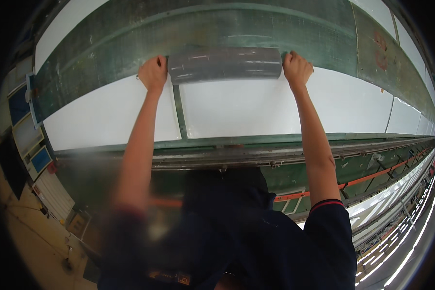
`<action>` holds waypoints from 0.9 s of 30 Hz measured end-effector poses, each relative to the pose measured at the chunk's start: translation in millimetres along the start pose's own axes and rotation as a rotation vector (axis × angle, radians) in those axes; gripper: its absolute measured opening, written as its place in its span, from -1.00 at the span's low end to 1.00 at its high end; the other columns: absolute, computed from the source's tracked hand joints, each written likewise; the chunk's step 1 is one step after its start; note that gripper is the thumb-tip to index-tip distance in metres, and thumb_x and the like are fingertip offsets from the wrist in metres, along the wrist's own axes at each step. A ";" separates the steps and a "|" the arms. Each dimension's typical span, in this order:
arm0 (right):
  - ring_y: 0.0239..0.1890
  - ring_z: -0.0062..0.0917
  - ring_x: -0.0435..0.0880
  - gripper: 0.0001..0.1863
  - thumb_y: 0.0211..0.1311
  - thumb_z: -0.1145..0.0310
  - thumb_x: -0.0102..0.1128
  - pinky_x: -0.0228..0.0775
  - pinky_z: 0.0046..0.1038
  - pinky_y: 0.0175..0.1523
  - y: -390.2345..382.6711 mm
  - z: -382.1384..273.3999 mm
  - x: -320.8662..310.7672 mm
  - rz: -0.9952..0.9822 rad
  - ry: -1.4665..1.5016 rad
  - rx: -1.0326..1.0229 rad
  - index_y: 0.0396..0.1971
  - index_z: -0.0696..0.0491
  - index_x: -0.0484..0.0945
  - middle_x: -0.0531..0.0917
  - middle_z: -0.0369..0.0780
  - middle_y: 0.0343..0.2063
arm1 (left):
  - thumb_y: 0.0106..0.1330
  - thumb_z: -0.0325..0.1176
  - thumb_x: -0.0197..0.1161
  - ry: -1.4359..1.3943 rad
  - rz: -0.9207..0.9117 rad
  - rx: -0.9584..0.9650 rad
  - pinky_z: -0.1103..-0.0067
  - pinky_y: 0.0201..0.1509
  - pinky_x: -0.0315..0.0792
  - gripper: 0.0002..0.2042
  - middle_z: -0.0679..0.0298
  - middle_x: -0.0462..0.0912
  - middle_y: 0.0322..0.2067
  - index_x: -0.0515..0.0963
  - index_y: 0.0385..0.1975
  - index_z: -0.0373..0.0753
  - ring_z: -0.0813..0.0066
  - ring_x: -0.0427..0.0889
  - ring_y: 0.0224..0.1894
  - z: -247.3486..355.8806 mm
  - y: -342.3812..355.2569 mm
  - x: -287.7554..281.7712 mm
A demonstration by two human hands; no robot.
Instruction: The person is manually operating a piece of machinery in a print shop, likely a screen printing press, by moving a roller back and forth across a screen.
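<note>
A grey, glossy, see-through-looking plastic sheet (225, 65) stretches between my two hands, bowed like part of a roll. My left hand (153, 72) is closed at its left end, fingers curled in. At the opposite end my right hand (298, 70) is closed too, with the fingertips pinched at the upper corner. Beneath the sheet's lower edge lies a white panel (241, 108) on the green tabletop (198, 29). A second white panel (113, 116) lies under my left forearm, with a narrow green strip between the two.
More white panels (405, 116) continue to the right along the long table. A metal rail (227, 159) runs along its near edge, close to my body. Below it passes an orange bar (367, 176). Blue-and-white frames (41, 159) stand at the left.
</note>
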State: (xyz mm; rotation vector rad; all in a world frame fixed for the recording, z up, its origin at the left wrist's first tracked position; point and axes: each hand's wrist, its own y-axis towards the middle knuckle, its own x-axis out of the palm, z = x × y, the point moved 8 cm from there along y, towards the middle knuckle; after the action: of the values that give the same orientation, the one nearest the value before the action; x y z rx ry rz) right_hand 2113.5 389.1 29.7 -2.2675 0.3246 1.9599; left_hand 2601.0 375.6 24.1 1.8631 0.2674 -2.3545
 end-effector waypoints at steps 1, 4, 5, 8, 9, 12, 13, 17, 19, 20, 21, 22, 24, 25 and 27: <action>-0.51 -0.10 0.66 -0.60 0.28 0.20 -0.09 0.40 -0.09 -0.10 -20.3 -1.0 0.2 0.003 -0.050 -0.019 -0.62 0.05 0.64 0.69 -0.06 -0.59 | 0.44 -0.15 0.02 0.058 0.110 0.081 0.12 -0.24 0.41 -0.58 0.01 0.70 -0.47 0.65 -0.56 -0.27 -0.11 0.64 -0.39 -6.5 -20.7 -6.8; -0.48 -0.16 0.62 -0.64 0.28 0.22 -0.03 0.39 -0.12 -0.10 -90.5 14.4 -6.2 0.026 -0.032 -0.177 -0.67 0.04 0.55 0.62 -0.11 -0.65 | 0.38 -0.24 0.11 0.152 0.224 0.211 0.16 -0.22 0.33 -0.67 0.11 0.58 -0.58 0.56 -0.63 -0.23 -0.01 0.56 -0.46 -16.2 -99.8 -4.0; -0.48 -0.18 0.60 -0.64 0.28 0.23 0.00 0.38 -0.13 -0.10 -116.1 20.5 -12.6 0.026 -0.030 -0.225 -0.69 0.04 0.51 0.60 -0.14 -0.66 | 0.38 -0.26 0.11 0.103 0.187 0.225 0.18 -0.22 0.33 -0.69 0.13 0.56 -0.57 0.54 -0.63 -0.22 0.01 0.55 -0.44 -14.1 -127.4 -5.1; -0.50 -0.22 0.54 -0.61 0.29 0.21 0.12 0.37 -0.17 -0.08 -178.9 32.1 -27.7 -0.041 0.021 -0.263 -0.74 0.01 0.39 0.53 -0.21 -0.69 | 0.36 -0.32 0.13 -0.030 0.128 0.251 0.23 -0.22 0.36 -0.74 0.18 0.50 -0.56 0.51 -0.61 -0.19 0.08 0.51 -0.41 -30.2 -197.4 -7.5; -0.48 -0.22 0.57 -0.63 0.31 0.23 0.11 0.37 -0.17 -0.06 -198.3 37.1 -28.4 -0.081 0.005 -0.269 -0.70 0.03 0.45 0.57 -0.20 -0.67 | 0.36 -0.32 0.13 -0.031 0.141 0.245 0.23 -0.22 0.36 -0.74 0.18 0.50 -0.56 0.51 -0.61 -0.19 0.08 0.51 -0.41 -39.1 -216.6 -10.0; -0.44 -0.22 0.61 -0.66 0.32 0.25 0.08 0.38 -0.17 -0.04 -243.4 42.1 -35.8 -0.071 0.046 -0.262 -0.66 0.03 0.53 0.62 -0.20 -0.62 | 0.35 -0.31 0.15 -0.154 0.089 0.303 0.26 -0.22 0.38 -0.72 0.20 0.51 -0.58 0.51 -0.65 -0.17 0.11 0.51 -0.43 -50.6 -251.4 -15.5; -0.43 -0.19 0.62 -0.67 0.33 0.26 0.05 0.40 -0.15 -0.05 -252.1 45.4 -33.6 -0.098 0.016 -0.242 -0.60 0.06 0.61 0.65 -0.17 -0.62 | 0.35 -0.30 0.16 -0.148 0.036 0.271 0.26 -0.22 0.39 -0.71 0.20 0.52 -0.61 0.52 -0.66 -0.19 0.11 0.52 -0.46 -52.9 -256.7 -15.4; -0.53 -0.07 0.61 -0.66 0.32 0.22 0.03 0.42 -0.10 -0.19 -272.0 66.5 -23.0 -0.177 -0.058 -0.091 -0.56 0.08 0.63 0.65 -0.10 -0.64 | 0.34 -0.22 0.18 -0.143 -0.180 0.134 0.23 -0.32 0.42 -0.70 0.20 0.57 -0.67 0.60 -0.63 -0.18 0.06 0.59 -0.49 -55.1 -265.5 -7.6; -0.55 -0.06 0.61 -0.66 0.32 0.22 0.03 0.43 -0.10 -0.22 -274.3 63.9 -21.3 -0.178 -0.069 -0.006 -0.57 0.07 0.63 0.65 -0.10 -0.65 | 0.34 -0.20 0.17 -0.170 -0.298 0.039 0.22 -0.38 0.42 -0.71 0.18 0.59 -0.66 0.63 -0.60 -0.16 0.05 0.61 -0.47 -59.8 -267.3 1.3; -0.56 -0.05 0.62 -0.66 0.31 0.21 0.02 0.43 -0.09 -0.25 -273.6 69.1 -19.6 -0.191 -0.078 0.084 -0.58 0.06 0.62 0.65 -0.10 -0.65 | 0.32 -0.22 0.17 -0.161 -0.264 0.058 0.23 -0.37 0.43 -0.74 0.21 0.59 -0.63 0.61 -0.59 -0.15 0.08 0.62 -0.45 -56.2 -264.5 0.5; -0.50 -0.08 0.64 -0.70 0.30 0.22 0.02 0.43 -0.08 -0.29 -271.2 68.9 -18.6 -0.214 -0.053 0.100 -0.54 0.03 0.61 0.67 -0.12 -0.59 | 0.30 -0.24 0.18 -0.150 -0.233 0.077 0.24 -0.36 0.45 -0.77 0.24 0.58 -0.59 0.59 -0.59 -0.15 0.11 0.62 -0.43 -54.8 -260.7 -0.3; -0.50 -0.08 0.64 -0.70 0.30 0.22 0.02 0.43 -0.08 -0.29 -265.4 67.8 -17.0 -0.216 -0.056 0.103 -0.54 0.03 0.61 0.67 -0.12 -0.59 | 0.28 -0.26 0.19 -0.138 -0.206 0.095 0.26 -0.35 0.46 -0.79 0.27 0.58 -0.56 0.58 -0.58 -0.14 0.14 0.62 -0.40 -53.8 -256.2 -0.1; -0.39 -0.11 0.64 -0.75 0.29 0.24 0.02 0.41 -0.06 -0.27 -247.2 52.1 -24.2 -0.050 0.022 -0.059 -0.49 0.03 0.58 0.66 -0.16 -0.50 | 0.27 -0.28 0.19 -0.128 -0.103 0.194 0.26 -0.34 0.45 -0.82 0.27 0.55 -0.54 0.56 -0.56 -0.14 0.15 0.59 -0.38 -50.6 -235.5 -3.6; -0.32 -0.14 0.59 -0.79 0.27 0.26 0.02 0.38 -0.08 -0.25 -237.2 54.3 -21.4 -0.048 0.001 -0.100 -0.45 0.02 0.56 0.62 -0.19 -0.46 | 0.26 -0.30 0.18 -0.123 -0.003 0.294 0.27 -0.32 0.44 -0.85 0.28 0.53 -0.51 0.55 -0.54 -0.14 0.16 0.57 -0.37 -42.5 -230.1 -12.0; -0.35 -0.16 0.54 -0.82 0.24 0.31 0.04 0.35 -0.14 -0.22 -206.4 35.0 -28.6 0.013 0.077 -0.129 -0.50 0.02 0.54 0.58 -0.21 -0.50 | 0.24 -0.36 0.19 -0.148 0.058 0.311 0.30 -0.33 0.41 -0.89 0.27 0.47 -0.54 0.54 -0.52 -0.15 0.19 0.52 -0.39 -38.6 -205.2 -19.2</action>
State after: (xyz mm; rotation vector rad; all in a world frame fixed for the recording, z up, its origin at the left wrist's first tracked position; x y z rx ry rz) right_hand 2126.3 599.6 43.6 -2.4301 0.2270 1.9568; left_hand 2599.4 584.0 46.4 1.7719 -0.1761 -2.5974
